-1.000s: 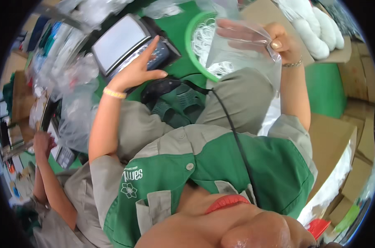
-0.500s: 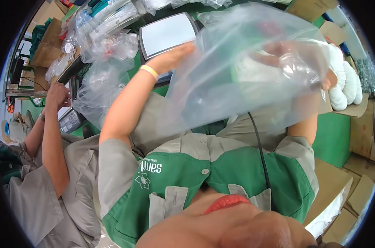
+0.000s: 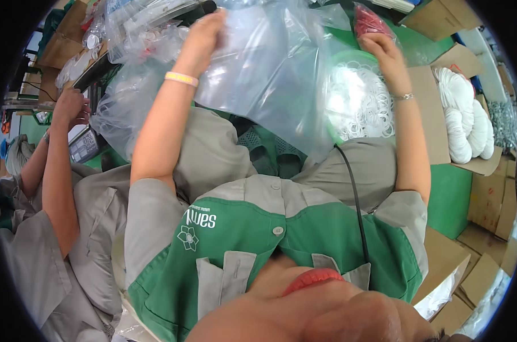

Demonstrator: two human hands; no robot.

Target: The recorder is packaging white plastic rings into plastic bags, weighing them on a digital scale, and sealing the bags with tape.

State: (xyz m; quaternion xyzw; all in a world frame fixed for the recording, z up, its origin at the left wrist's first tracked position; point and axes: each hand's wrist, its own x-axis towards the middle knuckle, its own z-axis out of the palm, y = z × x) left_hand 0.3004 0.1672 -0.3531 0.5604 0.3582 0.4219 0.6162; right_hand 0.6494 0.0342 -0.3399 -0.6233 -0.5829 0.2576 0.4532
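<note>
My left hand [image 3: 204, 37], a little blurred, is closed at the upper left edge of a large clear plastic bag [image 3: 264, 74]. The bag hangs spread out in front of my lap and hides what lies behind it. To its right stands a green-rimmed basin [image 3: 333, 134] full of white rings [image 3: 361, 100]. My right hand [image 3: 386, 54] is beyond the basin, with its fingers bent onto the near end of a small clear bag of red pieces [image 3: 373, 23]. My right fingertips are partly hidden.
White yarn hanks [image 3: 462, 117] fill an open carton [image 3: 432, 108] at the right. Crumpled clear plastic [image 3: 130, 105] lies at the left. A co-worker's hands [image 3: 71, 107] are beside a grey device [image 3: 87, 145] there. A black cable [image 3: 355, 194] runs down my front.
The large bag has moved left and away with my left hand, uncovering the basin of white rings. My right hand has left it and moved to the bag of red pieces.
</note>
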